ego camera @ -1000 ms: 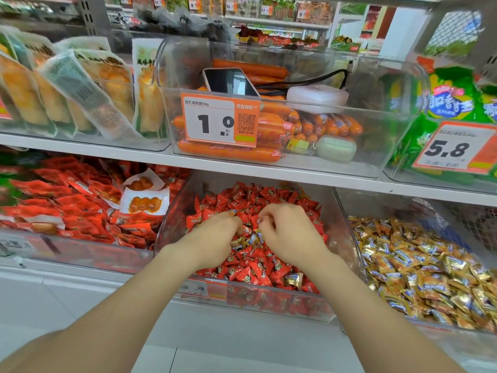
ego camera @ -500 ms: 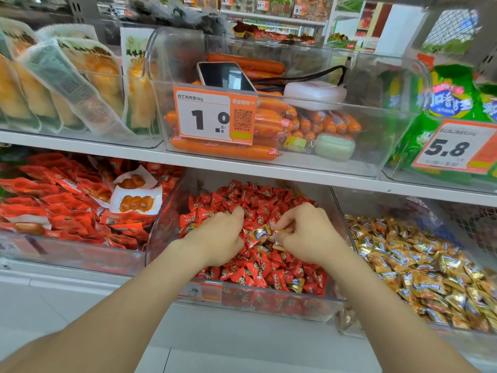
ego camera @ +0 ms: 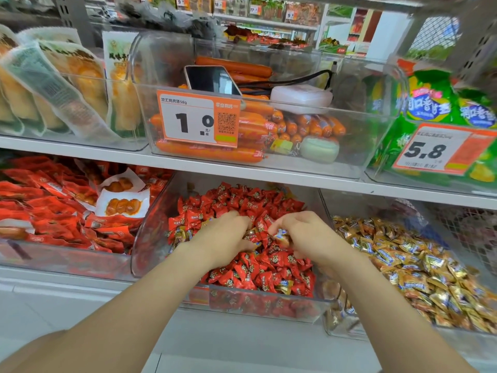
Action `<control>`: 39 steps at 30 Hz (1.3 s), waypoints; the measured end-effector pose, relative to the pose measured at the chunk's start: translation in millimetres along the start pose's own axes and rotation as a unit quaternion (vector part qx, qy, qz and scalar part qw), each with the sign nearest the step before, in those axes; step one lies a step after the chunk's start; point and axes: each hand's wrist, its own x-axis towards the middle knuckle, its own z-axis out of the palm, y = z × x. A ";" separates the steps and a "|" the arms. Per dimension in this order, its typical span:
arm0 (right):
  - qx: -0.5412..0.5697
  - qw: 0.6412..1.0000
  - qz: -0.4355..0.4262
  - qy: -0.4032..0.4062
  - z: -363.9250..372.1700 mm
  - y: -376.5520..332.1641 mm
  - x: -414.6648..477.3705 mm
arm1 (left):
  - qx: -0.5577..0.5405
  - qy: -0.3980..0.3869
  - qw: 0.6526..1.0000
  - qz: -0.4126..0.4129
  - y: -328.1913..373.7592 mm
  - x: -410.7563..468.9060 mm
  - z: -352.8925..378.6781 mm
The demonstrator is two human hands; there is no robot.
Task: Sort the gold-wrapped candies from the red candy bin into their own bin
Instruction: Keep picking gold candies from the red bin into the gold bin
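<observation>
A clear bin (ego camera: 150,238) on the lower shelf holds a heap of red candies (ego camera: 269,267) with a few gold-wrapped candies mixed in, one near the front (ego camera: 284,286) and one at the left (ego camera: 179,235). Both hands are down in this heap. My left hand (ego camera: 220,235) has its fingers curled into the pile beside a gold candy; what it holds is hidden. My right hand (ego camera: 306,236) pinches a gold-wrapped candy (ego camera: 281,235) at its fingertips. The bin of gold candies (ego camera: 419,267) stands directly to the right.
Left of the red bin lies a bin of red snack packets (ego camera: 53,211). The shelf above carries a clear bin of sausages (ego camera: 250,125) with a phone (ego camera: 212,80) and price tags (ego camera: 199,118). Green bags (ego camera: 435,109) sit at upper right.
The view has shifted slightly. Both hands dug among the red candies; the right hand now has a gold candy pinched and has drawn a little right of the left hand.
</observation>
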 end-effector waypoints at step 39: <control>-0.432 0.895 -0.106 -0.030 52.5 -7.9 35.5 | -0.150 0.023 0.986 -0.073 -37.1 -34.9 -33.6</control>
